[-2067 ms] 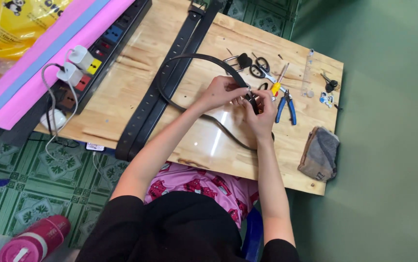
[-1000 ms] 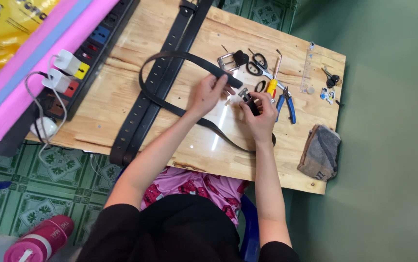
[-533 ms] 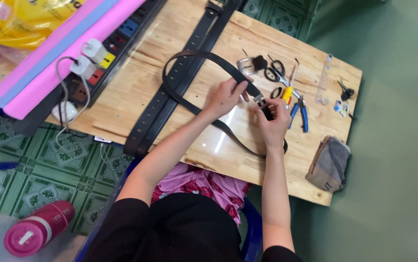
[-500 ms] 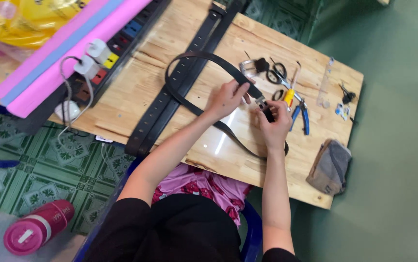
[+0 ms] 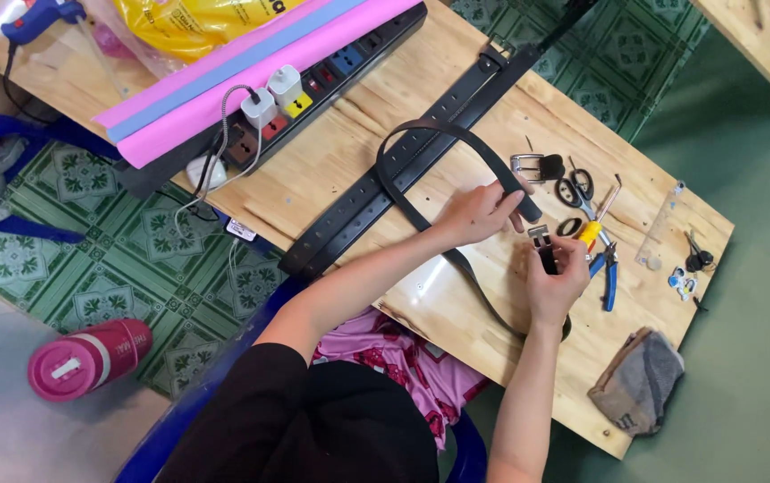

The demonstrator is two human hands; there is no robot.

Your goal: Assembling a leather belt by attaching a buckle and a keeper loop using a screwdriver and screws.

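Right of the frame's centre, the left hand [image 5: 477, 213] pinched one end of the looped black belt [image 5: 421, 134], likely keeping it steady above the wooden table [image 5: 349, 152]. The right hand [image 5: 553, 284] had its fingers closed around the other end with its metal buckle [image 5: 539, 237].

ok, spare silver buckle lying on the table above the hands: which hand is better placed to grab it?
Probably left. The left hand sits nearest the silver buckle, pinching only the belt. The right hand is lower, gripping the belt end's clasp.
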